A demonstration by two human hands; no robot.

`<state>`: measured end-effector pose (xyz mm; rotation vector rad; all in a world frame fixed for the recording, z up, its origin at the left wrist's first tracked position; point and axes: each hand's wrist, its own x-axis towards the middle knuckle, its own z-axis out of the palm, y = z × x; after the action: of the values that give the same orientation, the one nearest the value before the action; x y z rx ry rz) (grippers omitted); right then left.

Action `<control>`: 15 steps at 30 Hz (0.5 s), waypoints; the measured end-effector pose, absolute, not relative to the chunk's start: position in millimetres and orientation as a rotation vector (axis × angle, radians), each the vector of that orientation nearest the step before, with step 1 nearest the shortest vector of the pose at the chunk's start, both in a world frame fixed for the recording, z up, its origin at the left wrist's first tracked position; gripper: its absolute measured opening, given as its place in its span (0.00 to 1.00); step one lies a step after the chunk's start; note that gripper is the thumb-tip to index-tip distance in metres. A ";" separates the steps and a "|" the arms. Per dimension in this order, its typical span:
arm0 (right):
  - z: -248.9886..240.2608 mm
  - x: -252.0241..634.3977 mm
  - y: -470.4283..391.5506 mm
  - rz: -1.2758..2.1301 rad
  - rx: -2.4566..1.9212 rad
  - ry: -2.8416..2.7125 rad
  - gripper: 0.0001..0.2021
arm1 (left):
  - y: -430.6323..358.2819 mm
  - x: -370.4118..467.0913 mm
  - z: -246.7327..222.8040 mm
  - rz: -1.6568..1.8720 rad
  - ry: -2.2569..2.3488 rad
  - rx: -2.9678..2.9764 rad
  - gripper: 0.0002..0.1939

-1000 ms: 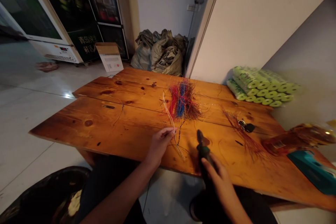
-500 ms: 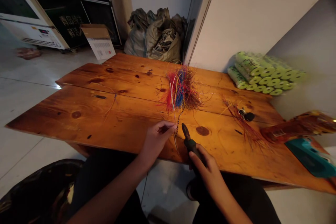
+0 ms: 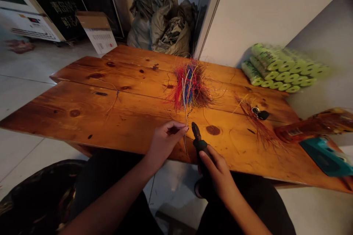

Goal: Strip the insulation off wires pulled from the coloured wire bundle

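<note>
Between the thumb and fingers of my left hand a thin wire is pinched; its pale ends point away from me and a thinner tail hangs toward the table edge. My right hand is wrapped round the dark handles of a pair of pliers. Their jaws look closed and stand just right of the wire, apart from it. Beyond my left fingertips lies a tangled heap of red, blue and brown thin wires. A dark-and-light twisted strand runs from it toward my left hand.
More loose reddish wires lie on the wooden table at right, by keys, an orange bottle and a teal object. Green rolls are stacked at the back right. A black-lined bin stands lower left; sacks stand behind.
The camera view has tilted down a little, so the scene sits higher. The pale wire's ends have spread apart and shifted slightly right. Both hands keep their hold.
</note>
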<state>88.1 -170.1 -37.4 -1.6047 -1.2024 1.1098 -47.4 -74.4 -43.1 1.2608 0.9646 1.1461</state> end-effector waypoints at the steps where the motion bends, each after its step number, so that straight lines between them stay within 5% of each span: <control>1: -37.9 88.0 -170.6 1.123 -1.602 -1.197 0.15 | -74.6 -47.0 -43.5 1.149 0.963 1.256 0.05; 15: -35.2 83.1 -174.9 1.378 -1.458 -1.007 0.17 | -77.3 -45.4 -41.9 1.162 0.955 1.206 0.05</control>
<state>83.1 -174.9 -35.2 -1.4579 -1.0070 1.3785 -45.4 -77.3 -41.9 1.2056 0.9548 1.1625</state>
